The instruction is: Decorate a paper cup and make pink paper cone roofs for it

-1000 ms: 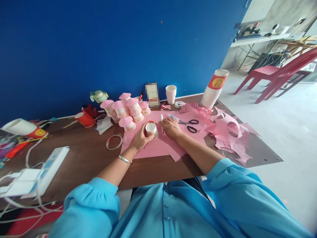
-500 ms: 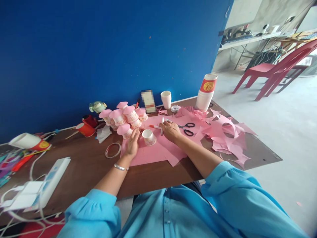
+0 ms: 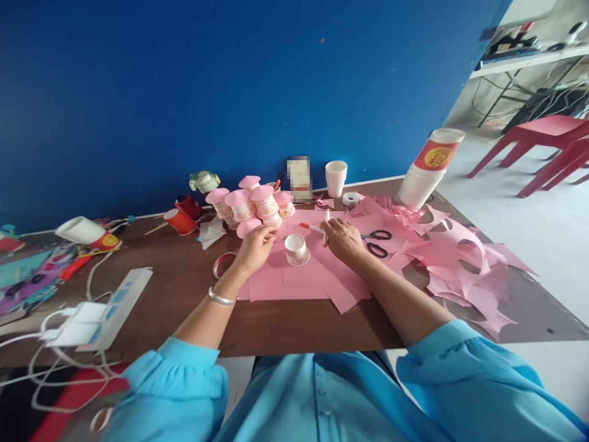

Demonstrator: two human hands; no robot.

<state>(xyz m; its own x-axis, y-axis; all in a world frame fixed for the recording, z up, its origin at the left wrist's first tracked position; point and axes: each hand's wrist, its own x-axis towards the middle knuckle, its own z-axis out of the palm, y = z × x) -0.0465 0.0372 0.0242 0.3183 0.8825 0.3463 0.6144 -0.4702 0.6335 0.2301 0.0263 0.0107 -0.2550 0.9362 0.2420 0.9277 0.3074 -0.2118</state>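
My left hand is above the near left part of the pink paper, its fingers loosely bent and pointing toward the right; I cannot tell whether thumb and forefinger press together; it overlaps my view of the nearest pink-topped cup, whose lower part is hidden; more cups with pointed pink tops crowd just beyond it, some stacked. My right hand is palm down over the paper, fingers bent and fingertips at a white pen; I cannot tell whether they pinch it or only rest on it. The small patterned cup is on the pink paper between my hands, apart from both, its open mouth up; a red-tipped pen is on the paper beyond it, reaching toward my right fingers; the scissors are to the right of that hand, black handles showing, blades partly hidden.
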